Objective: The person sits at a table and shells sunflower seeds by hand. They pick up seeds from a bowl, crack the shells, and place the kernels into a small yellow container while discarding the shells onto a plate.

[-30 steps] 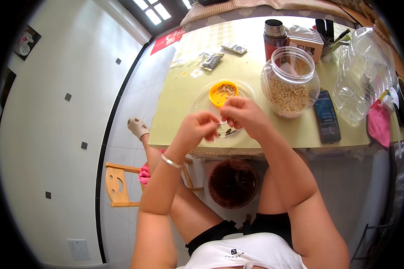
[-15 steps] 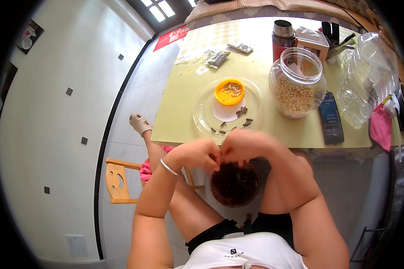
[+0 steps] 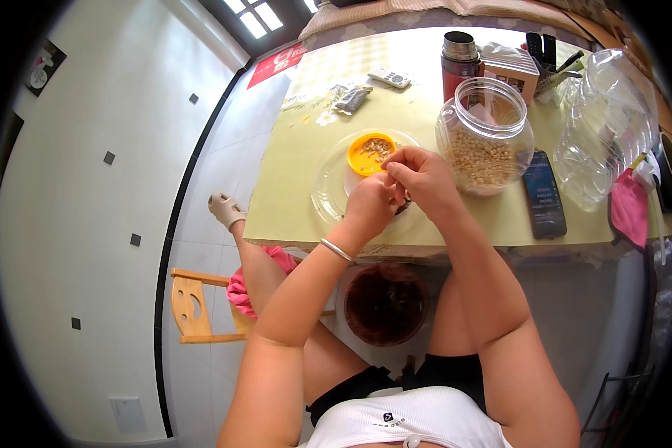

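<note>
Over a clear plastic plate [image 3: 322, 193] both my hands meet beside a shallow yellow dish [image 3: 360, 166]. Small pale kernels [image 3: 379, 146], apparently shelled seeds, lie in the dish. My right hand [image 3: 425, 178] is closed in a pinch, thumb and forefinger at the dish's lower right rim. Just below it, my left hand [image 3: 372, 203] has its fingers curled together, a silver bangle on the wrist. Whatever either hand pinches is too small to make out. Dark-shelled seeds [image 3: 404, 206] show partly between the hands; my hands cover the rest of the plate there.
Right of the plate stands a clear jar [image 3: 485, 153] of round beige pieces, with a phone [image 3: 545, 196] beside it. A thermos [image 3: 460, 66], a remote [image 3: 389, 78] and a grey packet [image 3: 352, 100] are farther back. Between my knees, a dark bin [image 3: 387, 306] sits below the table edge.
Both hands have moved up and forward, from over the bin to the yellow dish on the plate. They now hide the dark seeds that showed before.
</note>
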Demonstrator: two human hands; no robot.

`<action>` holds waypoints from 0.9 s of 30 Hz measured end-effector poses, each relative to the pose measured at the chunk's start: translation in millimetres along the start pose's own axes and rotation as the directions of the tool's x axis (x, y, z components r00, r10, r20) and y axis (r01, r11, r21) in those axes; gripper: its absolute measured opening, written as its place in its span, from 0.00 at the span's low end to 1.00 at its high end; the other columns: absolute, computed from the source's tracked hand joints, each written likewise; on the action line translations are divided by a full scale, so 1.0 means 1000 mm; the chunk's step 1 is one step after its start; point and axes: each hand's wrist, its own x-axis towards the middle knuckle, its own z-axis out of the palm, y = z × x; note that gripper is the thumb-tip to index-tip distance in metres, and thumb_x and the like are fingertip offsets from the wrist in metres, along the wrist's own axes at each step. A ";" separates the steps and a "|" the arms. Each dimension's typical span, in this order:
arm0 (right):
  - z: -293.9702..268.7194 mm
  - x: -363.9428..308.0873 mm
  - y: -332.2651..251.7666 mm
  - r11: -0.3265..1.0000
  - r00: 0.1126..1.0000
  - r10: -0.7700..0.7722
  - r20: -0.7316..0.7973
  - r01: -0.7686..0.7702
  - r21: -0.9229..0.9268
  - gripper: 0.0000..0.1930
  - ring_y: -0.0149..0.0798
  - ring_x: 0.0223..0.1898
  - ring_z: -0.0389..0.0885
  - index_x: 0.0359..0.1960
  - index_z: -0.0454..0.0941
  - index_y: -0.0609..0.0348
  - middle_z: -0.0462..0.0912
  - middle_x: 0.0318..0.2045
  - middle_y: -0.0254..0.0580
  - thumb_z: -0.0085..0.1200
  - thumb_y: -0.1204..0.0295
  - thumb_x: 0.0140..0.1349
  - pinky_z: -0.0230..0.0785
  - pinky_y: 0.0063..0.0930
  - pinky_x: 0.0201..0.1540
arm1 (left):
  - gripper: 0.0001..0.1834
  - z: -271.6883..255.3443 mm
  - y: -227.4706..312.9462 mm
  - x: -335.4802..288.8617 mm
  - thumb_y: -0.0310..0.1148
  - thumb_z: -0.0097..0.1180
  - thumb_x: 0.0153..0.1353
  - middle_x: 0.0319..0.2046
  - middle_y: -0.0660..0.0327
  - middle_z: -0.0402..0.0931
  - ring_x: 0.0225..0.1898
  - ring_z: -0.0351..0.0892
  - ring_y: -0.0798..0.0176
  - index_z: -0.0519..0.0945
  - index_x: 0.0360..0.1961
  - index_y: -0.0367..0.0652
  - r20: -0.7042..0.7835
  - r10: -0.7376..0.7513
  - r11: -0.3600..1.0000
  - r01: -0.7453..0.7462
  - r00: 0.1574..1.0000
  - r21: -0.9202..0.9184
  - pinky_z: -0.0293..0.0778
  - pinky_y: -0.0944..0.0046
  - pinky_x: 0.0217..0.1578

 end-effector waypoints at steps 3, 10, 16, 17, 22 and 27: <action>-0.001 -0.001 -0.002 1.000 1.000 0.006 -0.011 -0.006 -0.029 0.06 0.24 0.19 0.77 0.35 0.80 0.67 0.82 0.24 0.38 0.53 0.77 0.61 0.71 0.18 0.21 | 0.04 0.009 -0.006 0.000 0.25 0.62 0.50 0.30 0.54 0.78 0.34 0.80 0.50 0.78 0.23 0.43 -0.040 -0.005 1.000 0.005 0.999 0.017 0.75 0.53 0.36; -0.005 0.006 0.016 0.995 0.993 -0.097 -0.069 0.097 0.000 0.06 0.26 0.21 0.78 0.35 0.80 0.67 0.83 0.25 0.38 0.52 0.78 0.60 0.73 0.20 0.24 | 0.06 0.003 0.001 -0.003 0.23 0.64 0.52 0.24 0.56 0.79 0.27 0.81 0.60 0.79 0.30 0.36 -0.201 0.023 1.000 -0.026 0.979 -0.011 0.75 0.64 0.31; 0.004 0.002 0.018 0.930 0.999 -0.006 -0.035 -0.007 -0.368 0.06 0.26 0.21 0.79 0.35 0.81 0.66 0.82 0.24 0.37 0.54 0.79 0.58 0.73 0.22 0.25 | 0.04 -0.035 0.002 -0.024 0.20 0.63 0.56 0.24 0.65 0.79 0.27 0.77 0.77 0.78 0.29 0.36 -0.222 -0.268 0.881 0.146 0.937 -0.449 0.72 0.75 0.30; 0.006 0.002 0.020 0.951 1.000 0.004 0.003 -0.003 -0.309 0.06 0.26 0.21 0.79 0.35 0.81 0.66 0.82 0.24 0.37 0.54 0.79 0.58 0.73 0.22 0.25 | 0.04 -0.037 0.004 -0.025 0.19 0.62 0.57 0.25 0.67 0.79 0.28 0.77 0.78 0.79 0.30 0.36 -0.234 -0.245 0.881 0.115 0.941 -0.459 0.72 0.76 0.30; 0.016 -0.001 0.019 0.980 0.991 0.040 0.129 -0.014 -0.198 0.04 0.27 0.22 0.80 0.32 0.81 0.66 0.82 0.23 0.38 0.57 0.78 0.58 0.72 0.23 0.24 | 0.05 -0.042 0.006 -0.035 0.21 0.64 0.56 0.26 0.64 0.79 0.27 0.77 0.76 0.79 0.31 0.35 -0.257 -0.227 0.908 0.109 0.939 -0.405 0.72 0.75 0.29; 0.021 -0.001 0.018 0.959 0.999 -0.019 0.030 0.026 -0.281 0.04 0.27 0.22 0.79 0.31 0.80 0.67 0.82 0.23 0.38 0.58 0.77 0.59 0.72 0.22 0.25 | 0.08 -0.046 0.000 -0.042 0.22 0.66 0.53 0.32 0.59 0.80 0.24 0.79 0.72 0.81 0.35 0.34 -0.286 -0.217 0.974 0.189 0.933 -0.124 0.73 0.73 0.27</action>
